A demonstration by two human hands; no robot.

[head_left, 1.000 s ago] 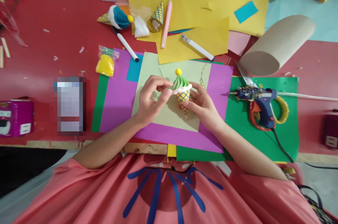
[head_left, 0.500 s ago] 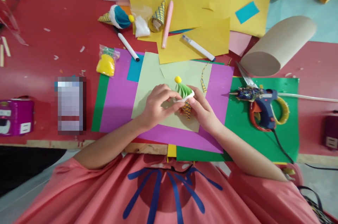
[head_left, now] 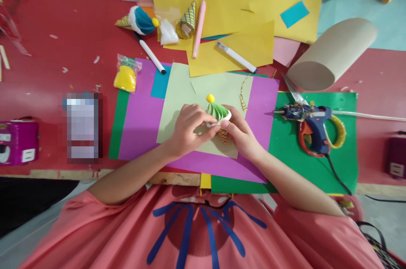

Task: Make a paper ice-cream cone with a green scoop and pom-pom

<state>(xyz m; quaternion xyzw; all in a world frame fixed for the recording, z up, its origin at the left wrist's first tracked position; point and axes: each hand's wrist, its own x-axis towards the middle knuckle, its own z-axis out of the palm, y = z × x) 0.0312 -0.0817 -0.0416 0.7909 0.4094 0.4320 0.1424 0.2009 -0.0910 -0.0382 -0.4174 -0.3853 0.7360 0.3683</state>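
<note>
— What had shifted since a second before?
— The left hand (head_left: pixel 187 127) had closed in from spread fingers, and the cone (head_left: pixel 218 117) had sunk lower between both hands.
— Any writing to read?
— None legible; the box at nine o'clock was blurred out.
— And the cone?
— Tilted, yellow ball at twelve o'clock, over the pale sheet (head_left: pixel 177 95). The left hand pinched its white rim from nine o'clock; the right hand (head_left: pixel 239 131) pinched the rim and wafer tip from four o'clock. The glue gun (head_left: pixel 312 123) lay well apart at three o'clock.
</note>
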